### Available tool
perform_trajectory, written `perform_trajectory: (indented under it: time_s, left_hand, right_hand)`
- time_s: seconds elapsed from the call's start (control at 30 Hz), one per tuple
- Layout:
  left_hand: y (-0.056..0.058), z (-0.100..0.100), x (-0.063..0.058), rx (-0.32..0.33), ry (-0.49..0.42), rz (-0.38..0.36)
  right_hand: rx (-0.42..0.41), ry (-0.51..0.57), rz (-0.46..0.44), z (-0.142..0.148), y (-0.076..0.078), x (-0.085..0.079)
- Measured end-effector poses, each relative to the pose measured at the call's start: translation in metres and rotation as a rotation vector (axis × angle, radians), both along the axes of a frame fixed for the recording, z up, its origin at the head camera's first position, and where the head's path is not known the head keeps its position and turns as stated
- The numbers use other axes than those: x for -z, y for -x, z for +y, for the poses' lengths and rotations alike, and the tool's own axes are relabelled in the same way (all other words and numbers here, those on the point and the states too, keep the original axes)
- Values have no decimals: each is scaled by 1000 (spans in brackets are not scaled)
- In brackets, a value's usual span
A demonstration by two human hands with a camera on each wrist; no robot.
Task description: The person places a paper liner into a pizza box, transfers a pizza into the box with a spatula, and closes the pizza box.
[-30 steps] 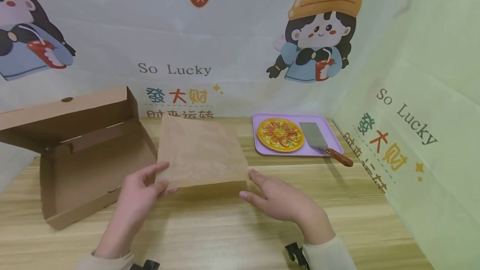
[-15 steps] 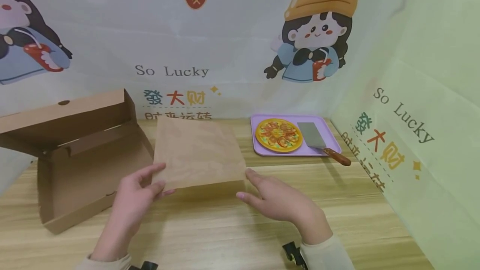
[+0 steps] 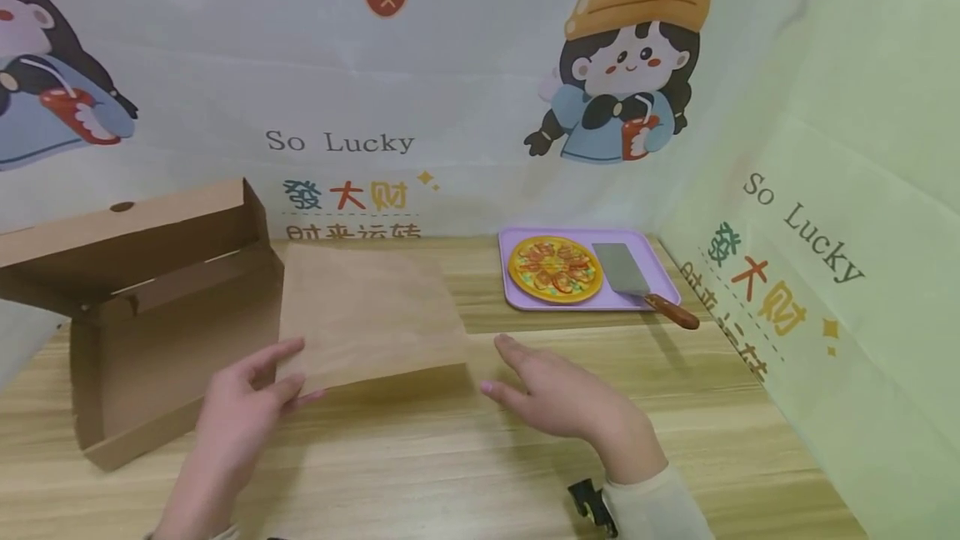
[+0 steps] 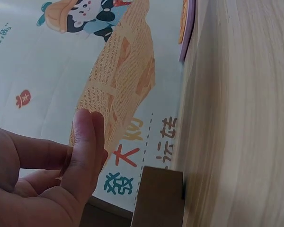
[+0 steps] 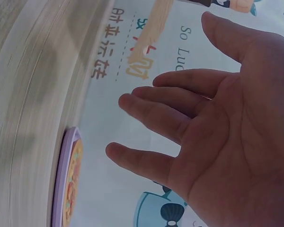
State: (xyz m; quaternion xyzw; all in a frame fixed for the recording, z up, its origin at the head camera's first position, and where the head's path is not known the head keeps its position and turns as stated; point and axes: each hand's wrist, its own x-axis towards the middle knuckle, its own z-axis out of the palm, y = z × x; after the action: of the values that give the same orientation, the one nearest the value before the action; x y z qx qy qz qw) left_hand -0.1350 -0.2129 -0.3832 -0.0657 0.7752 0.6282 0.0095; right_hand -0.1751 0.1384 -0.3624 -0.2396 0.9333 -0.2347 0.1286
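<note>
My left hand pinches the near left corner of a square sheet of brown paper, thumb above and fingers beneath. The sheet hovers over the table, its far left edge overlapping the cardboard box in the head view. Printed newspaper-style lettering shows on the paper's underside in the left wrist view. To the right of the sheet, my right hand is apart from it, palm turned inward. Its fingers are spread and hold nothing in the right wrist view.
An open cardboard box stands at the left, lid raised. At the back right lies a purple tray with a toy pizza and a spatula, whose wooden handle overhangs the rim. A printed cloth hangs behind the wooden table.
My left hand has moved left, carrying the paper toward the box. The right hand's fingertips, at the paper's right edge before, are now clear of it.
</note>
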Motion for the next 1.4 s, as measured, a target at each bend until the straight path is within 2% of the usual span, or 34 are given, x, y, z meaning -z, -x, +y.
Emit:
perform_trajectory:
  time_s: [0.17, 0.33, 0.43, 0.67, 0.87, 1.03, 1.2, 1.4]
  left_hand:
    - [-3, -16, 1, -26, 59, -26]
    - [-9, -36, 0, -51, 73, -87]
    - [-14, -49, 1, -72, 82, -97]
    - [-25, -74, 7, -147, -44, -10]
    - [-29, -97, 13, -200, -76, -26]
    - [-30, -113, 16, -254, -40, -66]
    - [-32, -123, 19, -327, -129, -94]
    - [-30, -131, 16, -385, -158, -96]
  right_hand:
    - [15, -13, 30, 4, 1, -1]
    - [31, -21, 51, 9, 2, -1]
    - [37, -21, 54, 11, 3, -2]
    - [35, -15, 53, 13, 5, -1]
    - [40, -19, 46, 13, 5, -1]
    - [48, -17, 50, 15, 5, 0]
    - [46, -17, 55, 15, 6, 0]
    - [43, -16, 43, 16, 5, 0]
